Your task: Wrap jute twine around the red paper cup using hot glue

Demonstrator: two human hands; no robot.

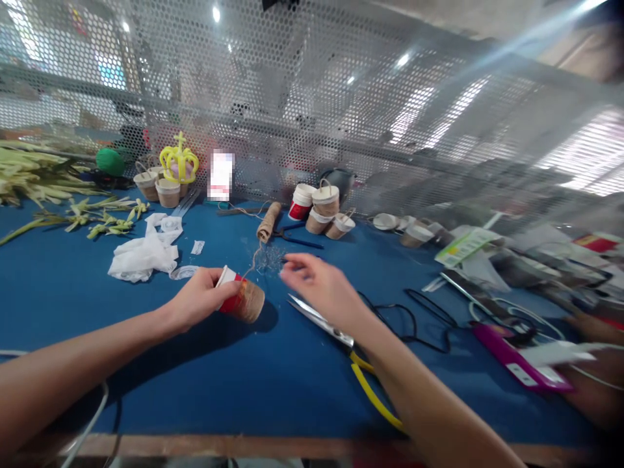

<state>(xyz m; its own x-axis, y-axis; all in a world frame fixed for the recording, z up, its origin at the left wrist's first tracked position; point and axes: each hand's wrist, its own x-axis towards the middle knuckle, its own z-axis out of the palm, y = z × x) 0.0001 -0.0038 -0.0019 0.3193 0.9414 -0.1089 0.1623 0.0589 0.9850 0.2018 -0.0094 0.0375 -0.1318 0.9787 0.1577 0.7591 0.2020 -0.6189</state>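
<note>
My left hand (202,299) is closed around a small red and white paper cup (235,292), tilted on its side above the blue table. Brown twine covers the cup's base end, and a loose strand (254,257) runs from it to a roll of twine (269,222). To the right of the cup, my right hand (319,286) hovers apart from it, slightly blurred. Its fingers are loosely curled with a gap between them, and I see nothing held. Under that hand and forearm lie scissors (316,316) with yellow handles, partly hidden.
Twine-wrapped cups (325,200) stand at the back beside dark pliers (299,240). White lace (143,257), a yellow crown-shaped piece (179,159) and pale husks (34,172) lie left. At right are black cable (414,318), a purple power strip (517,364) and another person's arm (602,377).
</note>
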